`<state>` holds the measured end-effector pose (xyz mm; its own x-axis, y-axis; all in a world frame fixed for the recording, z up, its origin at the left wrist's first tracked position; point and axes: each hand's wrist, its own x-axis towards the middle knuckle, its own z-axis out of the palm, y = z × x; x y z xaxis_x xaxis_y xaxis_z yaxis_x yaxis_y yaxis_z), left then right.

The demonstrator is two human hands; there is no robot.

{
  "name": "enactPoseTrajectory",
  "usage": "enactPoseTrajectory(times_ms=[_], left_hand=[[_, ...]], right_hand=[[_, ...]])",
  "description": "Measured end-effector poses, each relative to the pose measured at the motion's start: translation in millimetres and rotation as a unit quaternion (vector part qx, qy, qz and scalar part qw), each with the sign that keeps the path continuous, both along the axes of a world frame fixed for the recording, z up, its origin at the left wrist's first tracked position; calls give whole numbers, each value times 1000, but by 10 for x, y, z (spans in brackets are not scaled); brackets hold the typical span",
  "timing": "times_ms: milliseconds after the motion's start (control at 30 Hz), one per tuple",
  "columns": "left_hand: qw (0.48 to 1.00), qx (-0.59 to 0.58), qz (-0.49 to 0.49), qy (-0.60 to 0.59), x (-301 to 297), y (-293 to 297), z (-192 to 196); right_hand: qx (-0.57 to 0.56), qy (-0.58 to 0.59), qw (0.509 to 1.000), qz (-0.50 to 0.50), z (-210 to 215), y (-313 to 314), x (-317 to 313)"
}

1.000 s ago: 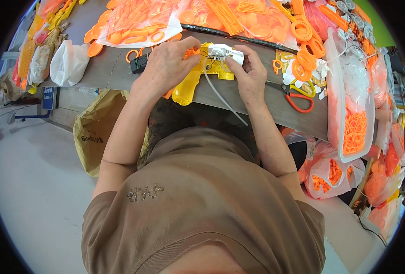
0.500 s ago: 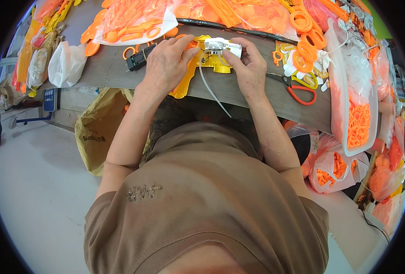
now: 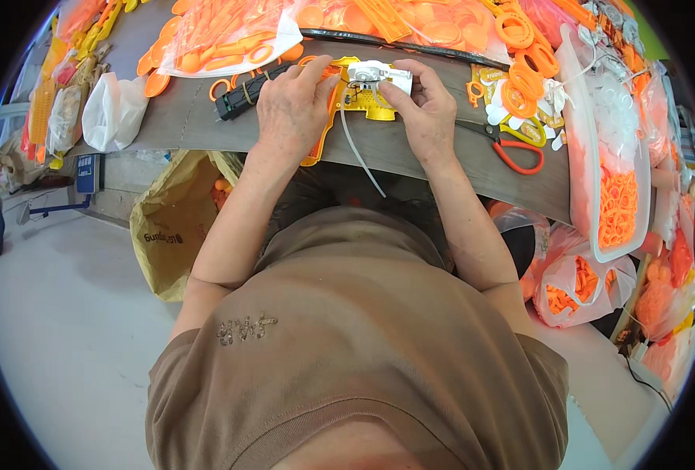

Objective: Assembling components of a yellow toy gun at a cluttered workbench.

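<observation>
Grey-brown tabletop (image 3: pixel 167 117) lies under both my hands, with the parts I am working on mostly between them. Over the last second I have turned the yellow shell (image 3: pixel 380 113), so its long lower arm shows as a thin rim beside my left hand (image 3: pixel 292 117) rather than a broad face. My left fingers and thumb gather at the shell's left side; how firmly they close, I cannot tell. Beyond that hand's outer side, more of the black bar (image 3: pixel 236 102) has come into sight. My right hand (image 3: pixel 427 117) stays clamped on the white unit (image 3: pixel 375 72) over the shell, so I judge both pieces are being kept together while their angle changes. Between my hands, the slim pale tube (image 3: pixel 357 153) dangles towards me, its loose end swung leftward.
</observation>
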<state>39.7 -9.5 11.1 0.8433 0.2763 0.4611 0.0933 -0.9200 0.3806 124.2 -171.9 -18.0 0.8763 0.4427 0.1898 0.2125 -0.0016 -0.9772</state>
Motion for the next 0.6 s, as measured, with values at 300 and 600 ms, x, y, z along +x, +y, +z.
enactPoseTrajectory(times_ms=[300, 600], left_hand=[[994, 86, -18, -64, -22, 37, -164], [990, 139, -36, -19, 32, 75, -87]], right_hand=[[-15, -10, 1000, -2, -16, -1, 8], [-8, -4, 1000, -1, -25, 0, 9]])
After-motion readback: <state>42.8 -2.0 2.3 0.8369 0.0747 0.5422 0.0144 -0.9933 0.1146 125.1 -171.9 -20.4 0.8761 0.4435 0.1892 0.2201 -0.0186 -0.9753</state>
